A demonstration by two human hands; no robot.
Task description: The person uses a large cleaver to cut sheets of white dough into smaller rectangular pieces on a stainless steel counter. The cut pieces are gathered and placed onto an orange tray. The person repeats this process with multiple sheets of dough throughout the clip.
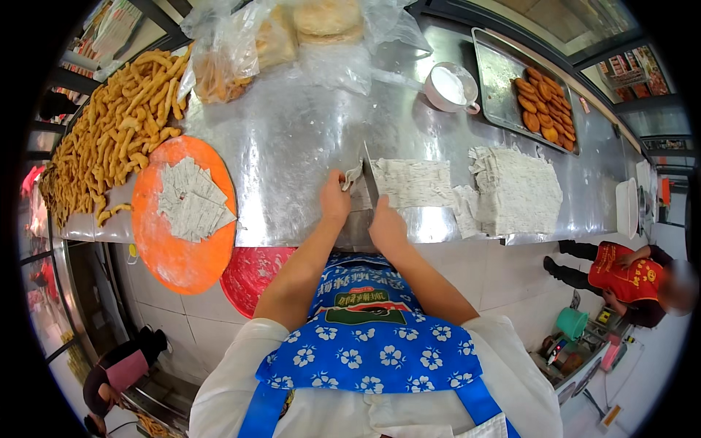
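My right hand [388, 225] grips the handle of a broad-bladed knife [369, 174], its blade upright on the metal counter. A flat strip of speckled pale dough sheets [413, 183] lies just right of the blade. My left hand [335, 198], left of the knife, pinches a small curled piece of dough [353, 175] between thumb and fingers. A thick stack of speckled dough sheets [520, 191] sits farther right. Cut dough pieces [193, 200] lie overlapping on a round orange board [183, 274] at the left.
Fried dough sticks [120, 126] are heaped at the left. Bagged flatbreads [328, 22], a cup of white powder [448, 87] and a metal tray [495, 82] of brown cakes stand behind. A red basin [254, 274] is below the counter. People are at the lower left and right.
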